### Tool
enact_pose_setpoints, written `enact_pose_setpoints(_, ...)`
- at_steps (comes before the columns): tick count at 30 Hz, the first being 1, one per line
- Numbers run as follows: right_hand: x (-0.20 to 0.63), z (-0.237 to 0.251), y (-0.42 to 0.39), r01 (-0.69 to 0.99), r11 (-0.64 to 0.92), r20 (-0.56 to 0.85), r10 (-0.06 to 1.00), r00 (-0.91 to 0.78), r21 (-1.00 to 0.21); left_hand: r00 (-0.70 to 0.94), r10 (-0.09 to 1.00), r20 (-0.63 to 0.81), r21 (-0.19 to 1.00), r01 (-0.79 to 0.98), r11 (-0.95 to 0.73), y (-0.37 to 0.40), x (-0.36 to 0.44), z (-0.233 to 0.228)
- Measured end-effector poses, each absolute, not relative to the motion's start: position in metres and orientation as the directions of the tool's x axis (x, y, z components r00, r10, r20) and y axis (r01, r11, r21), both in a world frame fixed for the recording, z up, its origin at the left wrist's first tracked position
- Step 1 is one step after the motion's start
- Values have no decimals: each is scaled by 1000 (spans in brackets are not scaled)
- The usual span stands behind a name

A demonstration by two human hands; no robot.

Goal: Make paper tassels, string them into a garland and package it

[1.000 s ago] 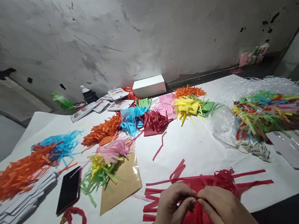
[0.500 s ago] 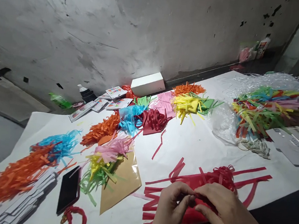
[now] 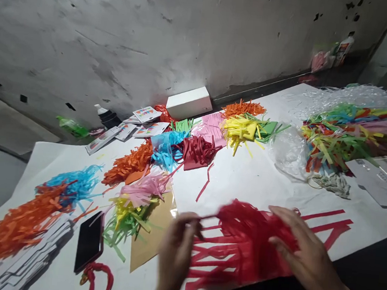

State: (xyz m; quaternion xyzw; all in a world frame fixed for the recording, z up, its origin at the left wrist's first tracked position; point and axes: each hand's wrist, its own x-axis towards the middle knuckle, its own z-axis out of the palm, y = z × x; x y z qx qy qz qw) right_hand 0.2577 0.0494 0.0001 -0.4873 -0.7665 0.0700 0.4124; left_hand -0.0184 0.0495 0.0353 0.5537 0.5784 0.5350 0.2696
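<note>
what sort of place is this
Probably a makeshift craft workspace: red fringe lies near the front edge of a white sheet, coloured bundles such as the yellow one are spread further back, and the wall behind is scuffed.

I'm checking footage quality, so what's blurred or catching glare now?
Head view: motion blur smears the bare left hand and the fringed red paper; head view: a white glint shows on the flat brown sheet; head view: the white rectangular box looks sharper.
</note>
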Motion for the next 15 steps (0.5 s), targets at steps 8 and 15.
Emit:
enact_pose_setpoints(8, 268, -55, 23, 583, 774, 486, 620, -616, -249, -791, 447, 419, 894, 446, -49, 71, -158, 45)
enact_pose_setpoints(15, 264, -65, 16, 676, 672, 520, 711, -474, -302, -136, 801, 583, 396, 908, -134, 34, -70, -27)
